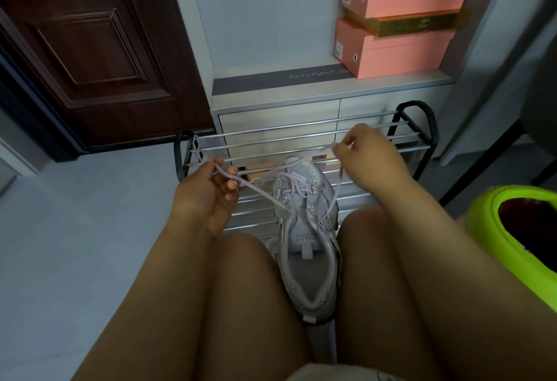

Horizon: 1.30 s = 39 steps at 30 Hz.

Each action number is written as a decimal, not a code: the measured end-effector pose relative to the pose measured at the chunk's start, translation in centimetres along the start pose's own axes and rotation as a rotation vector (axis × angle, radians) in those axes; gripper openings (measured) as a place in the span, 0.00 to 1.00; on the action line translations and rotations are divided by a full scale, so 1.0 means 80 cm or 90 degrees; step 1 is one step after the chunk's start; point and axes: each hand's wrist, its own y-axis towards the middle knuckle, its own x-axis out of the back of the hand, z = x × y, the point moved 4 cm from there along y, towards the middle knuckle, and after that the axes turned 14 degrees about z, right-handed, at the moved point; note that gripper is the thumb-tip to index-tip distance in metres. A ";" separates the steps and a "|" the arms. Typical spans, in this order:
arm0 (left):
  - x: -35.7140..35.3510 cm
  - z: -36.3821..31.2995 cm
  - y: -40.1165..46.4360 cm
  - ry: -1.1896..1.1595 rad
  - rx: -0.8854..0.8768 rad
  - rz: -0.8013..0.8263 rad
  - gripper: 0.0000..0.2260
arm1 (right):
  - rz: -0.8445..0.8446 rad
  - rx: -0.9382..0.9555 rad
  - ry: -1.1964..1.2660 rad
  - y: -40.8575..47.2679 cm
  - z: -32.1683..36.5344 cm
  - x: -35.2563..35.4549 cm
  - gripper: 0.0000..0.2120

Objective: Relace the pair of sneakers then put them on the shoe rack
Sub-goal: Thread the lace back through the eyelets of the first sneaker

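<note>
A dark wooden door (90, 58) fills the upper left, and pink boxes (401, 19) are stacked on a grey cabinet (277, 112) behind. In front of the cabinet stands the shoe rack (301, 136), made of thin metal bars with black ends. A green tub (509, 230) is at the right edge.

The sneaker (307, 230) lies between the person's knees, toe towards the rack and just before it; only one sneaker is visible. It looks light, with soft mesh and a firm sole, so I think it is best taken by the heel or the sides.

The left hand (208, 197) pinches one end of the lace (262, 191), and the right hand (361, 151) pinches the other end, both pulled outwards. The lace is thin, limp and probably a little slippery, so holding near the tips gives control.
</note>
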 end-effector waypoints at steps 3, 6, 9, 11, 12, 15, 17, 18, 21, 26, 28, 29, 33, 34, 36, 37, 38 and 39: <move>0.001 0.001 0.001 -0.004 -0.011 -0.009 0.11 | 0.052 0.206 0.000 -0.024 0.032 -0.016 0.09; 0.003 0.001 0.002 -0.014 -0.014 -0.014 0.11 | 0.305 0.336 -0.007 -0.054 0.058 -0.049 0.12; 0.004 0.001 0.001 -0.024 -0.018 -0.012 0.12 | 0.321 0.355 -0.071 -0.054 0.059 -0.059 0.10; 0.002 0.003 -0.003 0.010 -0.009 0.001 0.12 | 0.283 0.355 -0.097 -0.051 0.059 -0.056 0.10; -0.001 0.006 -0.006 0.051 0.003 0.019 0.13 | 0.256 0.358 -0.121 -0.050 0.060 -0.055 0.10; -0.016 0.023 -0.015 0.235 0.055 0.119 0.08 | 0.186 0.385 -0.195 -0.048 0.067 -0.059 0.12; -0.021 0.030 -0.018 0.338 0.057 0.149 0.05 | 0.165 0.416 -0.196 -0.050 0.070 -0.063 0.12; -0.021 0.030 -0.017 0.366 0.051 0.148 0.05 | 0.167 0.420 -0.184 -0.050 0.069 -0.064 0.12; -0.012 0.026 -0.015 0.404 0.026 0.118 0.05 | 0.176 0.362 -0.101 -0.044 0.049 -0.058 0.12; -0.003 0.029 -0.010 0.447 -0.006 0.088 0.04 | 0.251 0.261 -0.042 -0.035 0.028 -0.057 0.11; -0.004 0.028 -0.008 0.465 -0.029 0.083 0.05 | 0.261 0.266 -0.081 -0.036 0.029 -0.062 0.15; -0.004 0.028 -0.008 0.478 -0.036 0.082 0.05 | 0.261 0.270 -0.092 -0.036 0.030 -0.065 0.15; -0.008 0.030 -0.006 0.562 -0.043 0.103 0.04 | 0.263 0.259 -0.092 -0.039 0.034 -0.070 0.07; -0.009 0.032 -0.005 0.591 -0.043 0.109 0.05 | 0.256 0.250 -0.087 -0.041 0.035 -0.071 0.06; -0.010 0.034 -0.004 0.635 -0.038 0.122 0.06 | 0.240 0.235 -0.082 -0.045 0.038 -0.072 0.06; -0.011 0.035 -0.003 0.648 -0.035 0.127 0.06 | 0.237 0.226 -0.075 -0.046 0.039 -0.072 0.06; -0.012 0.036 -0.004 0.654 -0.032 0.134 0.05 | 0.237 0.213 -0.063 -0.047 0.039 -0.072 0.07; -0.012 0.036 -0.004 0.663 -0.030 0.141 0.05 | 0.244 0.196 -0.044 -0.047 0.039 -0.072 0.08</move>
